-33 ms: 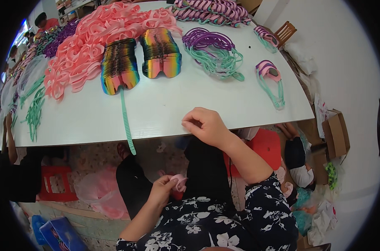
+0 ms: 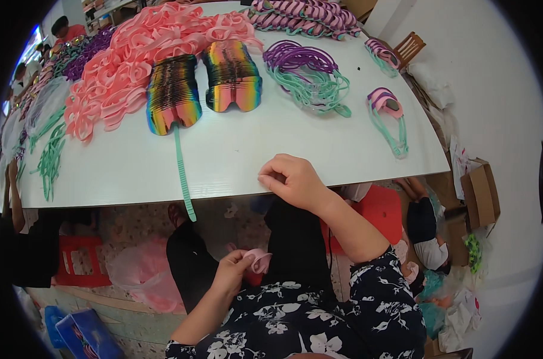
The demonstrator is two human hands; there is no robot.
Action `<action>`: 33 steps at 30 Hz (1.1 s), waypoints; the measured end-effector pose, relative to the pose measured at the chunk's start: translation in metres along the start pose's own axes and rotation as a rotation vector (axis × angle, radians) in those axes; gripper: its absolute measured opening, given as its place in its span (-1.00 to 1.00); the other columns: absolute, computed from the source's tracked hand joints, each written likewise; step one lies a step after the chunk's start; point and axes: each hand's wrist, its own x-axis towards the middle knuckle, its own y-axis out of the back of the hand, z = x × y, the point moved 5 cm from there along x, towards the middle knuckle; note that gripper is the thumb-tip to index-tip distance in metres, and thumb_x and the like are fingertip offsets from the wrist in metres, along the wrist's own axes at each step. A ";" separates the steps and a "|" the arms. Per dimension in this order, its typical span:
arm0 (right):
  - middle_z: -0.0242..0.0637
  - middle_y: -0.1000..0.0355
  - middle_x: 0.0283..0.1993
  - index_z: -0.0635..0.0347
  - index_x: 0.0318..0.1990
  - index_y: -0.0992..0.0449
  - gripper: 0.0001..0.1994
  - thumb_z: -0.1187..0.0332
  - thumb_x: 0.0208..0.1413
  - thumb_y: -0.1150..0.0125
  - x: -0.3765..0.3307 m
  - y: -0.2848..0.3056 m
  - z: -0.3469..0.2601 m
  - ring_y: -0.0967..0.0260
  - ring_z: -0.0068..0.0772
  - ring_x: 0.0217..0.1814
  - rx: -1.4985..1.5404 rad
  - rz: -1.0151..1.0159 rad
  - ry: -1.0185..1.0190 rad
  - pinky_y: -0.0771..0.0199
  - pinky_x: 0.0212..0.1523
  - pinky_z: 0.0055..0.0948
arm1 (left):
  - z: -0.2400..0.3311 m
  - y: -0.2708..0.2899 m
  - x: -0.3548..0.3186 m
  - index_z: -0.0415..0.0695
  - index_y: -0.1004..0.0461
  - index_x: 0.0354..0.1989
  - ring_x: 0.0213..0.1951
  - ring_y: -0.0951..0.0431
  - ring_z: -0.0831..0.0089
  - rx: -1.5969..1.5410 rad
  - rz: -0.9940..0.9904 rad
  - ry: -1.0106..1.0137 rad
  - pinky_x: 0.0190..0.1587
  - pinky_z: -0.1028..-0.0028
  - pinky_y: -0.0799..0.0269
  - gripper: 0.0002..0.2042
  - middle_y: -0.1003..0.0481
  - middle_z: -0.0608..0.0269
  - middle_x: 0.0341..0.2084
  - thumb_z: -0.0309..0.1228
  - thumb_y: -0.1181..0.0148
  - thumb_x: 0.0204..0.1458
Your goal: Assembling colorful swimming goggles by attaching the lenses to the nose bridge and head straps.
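Low over my lap, my left hand [image 2: 231,270] pinches a curled soft pink loop [image 2: 259,261] between thumb and fingers. It resembles the many pink loops [image 2: 164,30] heaped on the table. My right hand [image 2: 290,180] rests at the table's near edge with its fingers curled in, and nothing shows in them. Beyond it stand two stacks of shiny rainbow goggle lenses, a left stack [image 2: 173,96] and a right stack [image 2: 232,78]. A ribbed mint-green strap [image 2: 184,173] runs from the left stack over the edge.
Purple and mint straps [image 2: 307,78] lie coiled at the back right. Goggles with straps [image 2: 386,107] lie near the white table's [image 2: 235,161] right side, and rows of goggles [image 2: 301,18] at the back. Red stools [image 2: 376,218], cartons [image 2: 479,191] and people are around.
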 end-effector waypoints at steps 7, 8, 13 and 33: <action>-0.15 -0.50 -0.30 0.23 -0.30 -0.56 -0.91 0.44 0.05 -0.21 0.035 -0.014 -0.015 -0.49 -0.11 -0.25 -0.100 -0.036 0.117 -0.48 -0.22 -0.27 | 0.000 0.023 -0.001 -0.26 -0.54 -0.21 -0.37 -0.56 0.56 -0.025 0.079 -0.087 -0.26 0.57 -0.46 -0.85 -0.58 0.28 -0.37 -0.41 -0.23 0.21; -0.15 -0.50 -0.29 0.23 -0.29 -0.56 -0.91 0.44 0.05 -0.21 0.047 -0.015 -0.019 -0.49 -0.10 -0.25 -0.069 -0.011 0.110 -0.48 -0.20 -0.26 | -0.004 0.025 -0.001 -0.26 -0.54 -0.21 -0.37 -0.56 0.56 -0.043 0.094 -0.062 -0.27 0.57 -0.46 -0.85 -0.58 0.28 -0.37 -0.40 -0.23 0.21; -0.18 -0.49 -0.21 0.22 -0.24 -0.55 -0.85 0.44 0.02 -0.28 0.119 -0.030 -0.031 -0.46 -0.09 -0.14 -0.182 0.156 0.217 -0.47 -0.13 -0.20 | -0.003 0.027 -0.008 -0.25 -0.52 -0.17 -0.37 -0.57 0.53 -0.099 0.118 0.005 -0.27 0.53 -0.50 -0.83 -0.58 0.26 -0.36 -0.39 -0.22 0.22; -0.23 -0.49 -0.14 0.17 -0.08 -0.59 -0.60 0.37 -0.16 -0.49 0.139 -0.083 -0.054 -0.43 -0.13 -0.07 -0.333 0.489 0.455 -0.45 -0.05 -0.20 | -0.005 0.044 -0.019 -0.26 -0.50 -0.21 -0.36 -0.61 0.45 -0.130 0.170 -0.095 -0.29 0.49 -0.51 -0.85 -0.58 0.18 -0.34 -0.41 -0.18 0.23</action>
